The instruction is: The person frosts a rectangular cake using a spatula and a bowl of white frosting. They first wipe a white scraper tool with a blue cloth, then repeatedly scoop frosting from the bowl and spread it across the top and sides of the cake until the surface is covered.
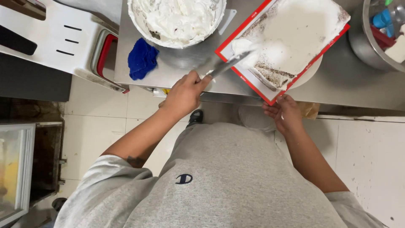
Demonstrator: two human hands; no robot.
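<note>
Left hand (pixel 184 93) grips a metal spatula (pixel 230 64), its cream-loaded blade reaching onto the white-frosted cake (pixel 295 33) up and to the right (on a red-edged mat (pixel 253 86)). Right hand (pixel 286 112) pinches the mat's near corner. Motion blurs the blade tip; the cream bowl (pixel 177 19) is cropped.

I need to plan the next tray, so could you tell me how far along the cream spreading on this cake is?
Most of the cake sheet already wears a smooth white coat. In hand: the left hand works a palette knife loaded with cream at the near corner, while the right hand steadies the red-edged board. Left: dark crumb shows bare along the near edge and far corners. The cream bowl holds plenty.
</note>
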